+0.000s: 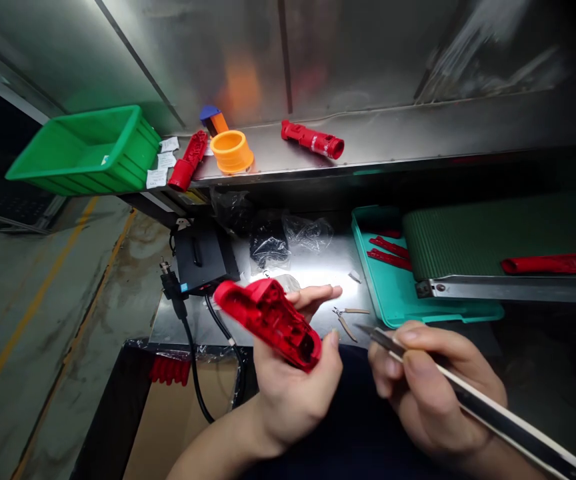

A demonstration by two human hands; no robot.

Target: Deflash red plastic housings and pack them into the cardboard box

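Observation:
A red plastic housing (273,317) with a hollow, ribbed inside rests in my left hand (295,387), its open side facing up toward me. The thumb lies along its near end, and some fingers stretch out beyond it. My right hand (433,387) grips a craft knife (461,393) like a pen, the blade pointing left toward the housing but apart from it. Beyond the hands, a pair of small nippers (347,321) with tan handles lies spread on the metal table (335,277).
A teal tray (383,293) with red parts sits under the end of a green conveyor belt (473,233), which carries another red part (553,263). On the shelf are a green bin (118,157), an orange ring (233,153) and red housings (313,139). A black box (201,257) stands left.

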